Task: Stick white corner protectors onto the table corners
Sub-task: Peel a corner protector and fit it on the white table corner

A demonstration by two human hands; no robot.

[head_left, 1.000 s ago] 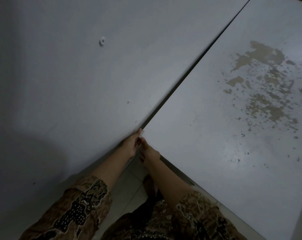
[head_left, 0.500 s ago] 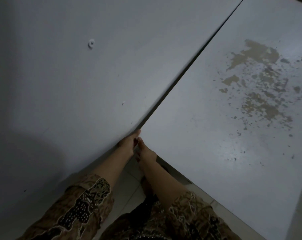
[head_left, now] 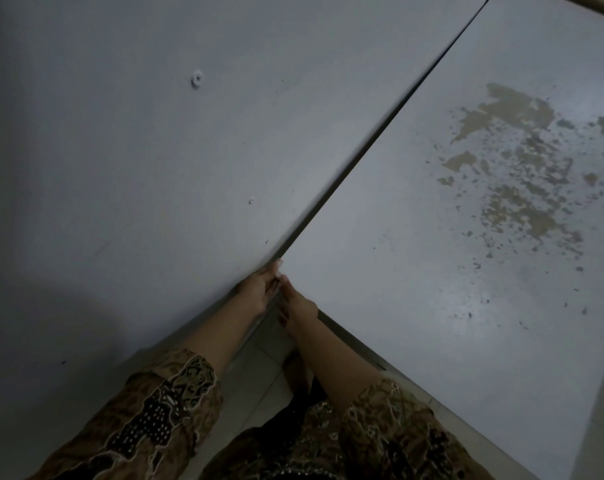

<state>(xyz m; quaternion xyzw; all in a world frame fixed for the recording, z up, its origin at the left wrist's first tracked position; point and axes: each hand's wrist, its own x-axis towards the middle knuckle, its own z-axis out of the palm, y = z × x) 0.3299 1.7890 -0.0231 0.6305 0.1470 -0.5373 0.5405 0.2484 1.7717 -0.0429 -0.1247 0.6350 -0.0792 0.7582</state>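
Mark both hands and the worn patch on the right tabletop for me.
left hand (head_left: 259, 289), head view, back of the hand at the table corner
right hand (head_left: 299, 306), head view, back of the hand
worn patch (head_left: 522, 168), head view, middle of the peeled brown area

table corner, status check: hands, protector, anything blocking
Left hand and right hand both at the near corner of the worn grey right table. Small white corner protector only just visible at the fingertips; grip unclear. Nothing in the way.

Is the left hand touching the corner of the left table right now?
Touching. The head view shows the left hand with its fingertips pressed against the left table at its near corner, no gap visible.
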